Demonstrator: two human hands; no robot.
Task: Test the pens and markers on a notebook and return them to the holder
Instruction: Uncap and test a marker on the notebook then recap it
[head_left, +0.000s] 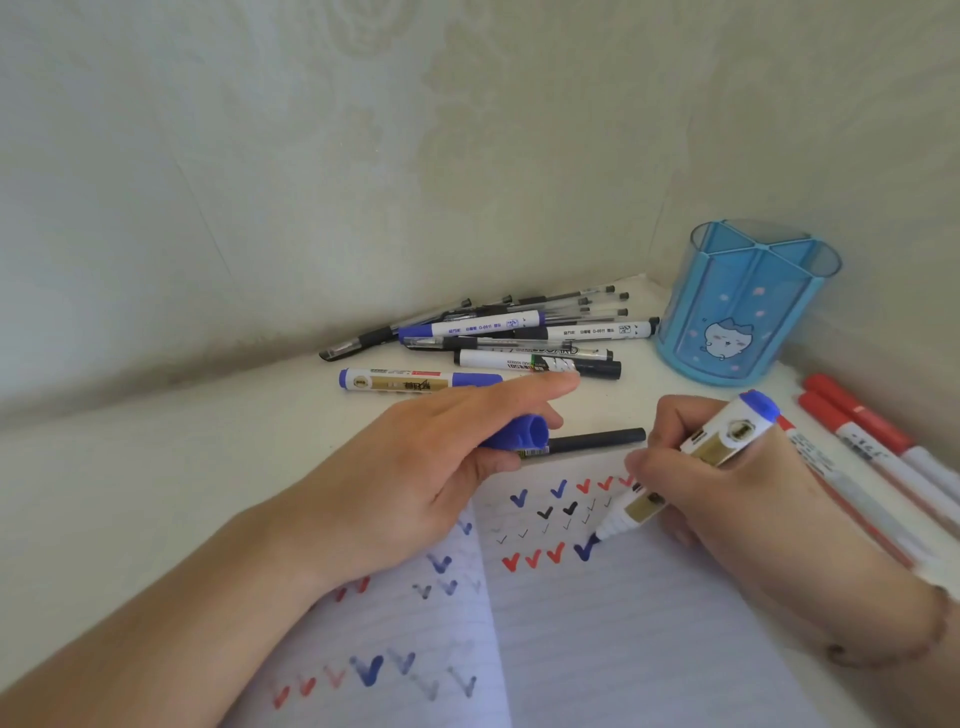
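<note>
White desk — right hand gripping blue marker on notebook

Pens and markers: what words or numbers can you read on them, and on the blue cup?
"O-0511": on the white marker with a blue cap in the pile.
"O-0511": on the white marker beside it.
"BOARD": partly hidden, on the black-capped marker.
Gold-labelled markers and red markers: print too blurred.
Blue holder: only a cartoon, no words.

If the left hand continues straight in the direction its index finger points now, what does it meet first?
The left hand, holding a blue cap, points right and away. Its fingertip is already at the black-capped marker in the pile; past that stands the holder. Depth is unclear, so it may pass over the marker.
</note>
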